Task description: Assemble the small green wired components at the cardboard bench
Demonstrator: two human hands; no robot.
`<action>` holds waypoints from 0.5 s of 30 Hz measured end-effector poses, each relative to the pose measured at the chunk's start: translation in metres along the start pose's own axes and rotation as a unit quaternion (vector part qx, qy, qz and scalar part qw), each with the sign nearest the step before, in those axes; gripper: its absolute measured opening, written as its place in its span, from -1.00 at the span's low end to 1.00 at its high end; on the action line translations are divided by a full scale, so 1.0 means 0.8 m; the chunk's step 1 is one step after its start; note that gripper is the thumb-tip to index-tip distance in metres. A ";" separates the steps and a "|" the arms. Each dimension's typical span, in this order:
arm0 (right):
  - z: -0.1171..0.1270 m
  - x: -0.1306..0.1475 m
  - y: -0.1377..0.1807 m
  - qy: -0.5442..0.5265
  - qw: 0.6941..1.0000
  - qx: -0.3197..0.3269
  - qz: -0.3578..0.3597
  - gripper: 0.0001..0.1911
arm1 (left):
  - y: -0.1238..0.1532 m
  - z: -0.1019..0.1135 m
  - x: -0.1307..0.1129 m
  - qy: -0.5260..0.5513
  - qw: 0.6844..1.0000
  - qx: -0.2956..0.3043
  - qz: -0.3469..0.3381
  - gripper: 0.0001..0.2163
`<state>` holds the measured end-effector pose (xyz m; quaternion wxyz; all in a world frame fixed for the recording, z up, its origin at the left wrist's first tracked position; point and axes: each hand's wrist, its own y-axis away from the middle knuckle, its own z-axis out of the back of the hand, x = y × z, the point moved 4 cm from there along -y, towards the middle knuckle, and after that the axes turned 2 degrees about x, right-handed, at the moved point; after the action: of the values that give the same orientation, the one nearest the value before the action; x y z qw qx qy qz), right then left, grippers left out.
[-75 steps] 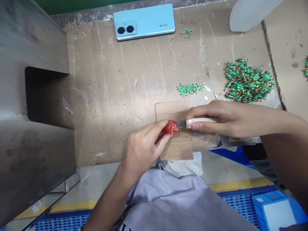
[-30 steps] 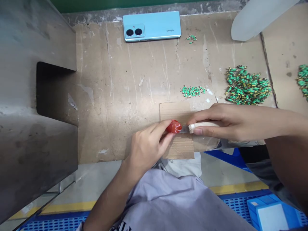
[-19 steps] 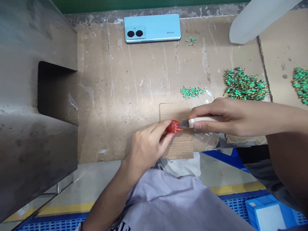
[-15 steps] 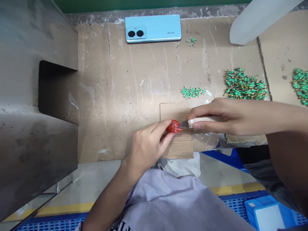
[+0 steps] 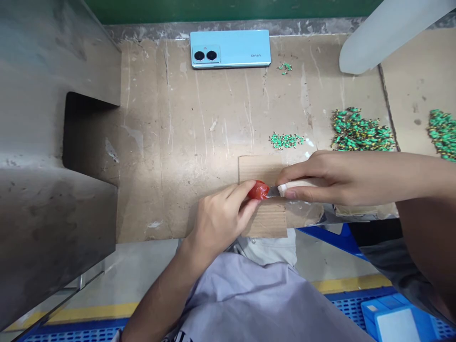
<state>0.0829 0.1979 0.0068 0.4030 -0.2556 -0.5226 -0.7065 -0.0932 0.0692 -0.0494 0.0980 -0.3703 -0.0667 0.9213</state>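
My left hand [image 5: 217,219] pinches a small glossy red piece [image 5: 258,190] between thumb and forefinger, pressing it onto a small cardboard pad [image 5: 265,219] at the bench's near edge. My right hand [image 5: 320,176] is closed round a knife with a pale handle [image 5: 297,184]. Its short metal blade [image 5: 272,191] points left and touches the red piece. A small heap of green parts [image 5: 286,139] lies just beyond the pad, and a larger heap of green and yellow parts [image 5: 359,129] sits behind my right hand.
A light blue phone [image 5: 230,48] lies face down at the back of the brown board-covered bench [image 5: 199,123]. A grey metal housing [image 5: 42,156] walls off the left side. A pale flat object [image 5: 384,33] lies back right. Another green heap [image 5: 441,133] and blue crates [image 5: 392,318] are at right.
The hands stay in the same hold on the red piece and the knife. The blade has shifted slightly back and forth against the red piece. The view has tilted a little.
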 end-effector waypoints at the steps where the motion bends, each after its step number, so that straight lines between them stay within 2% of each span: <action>1: 0.000 0.000 0.000 0.003 1.000 0.002 -0.001 -0.61 | 0.000 0.000 0.000 0.001 1.000 -0.001 -0.002 -0.85; 15: -0.002 0.004 -0.001 0.022 0.999 0.021 -0.008 -0.64 | 0.001 -0.002 0.001 0.004 1.000 -0.008 -0.003 -0.85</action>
<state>0.0805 0.1955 0.0086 0.4143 -0.2269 -0.5305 -0.7038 -0.0928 0.0690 -0.0511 0.0978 -0.3748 -0.0743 0.9189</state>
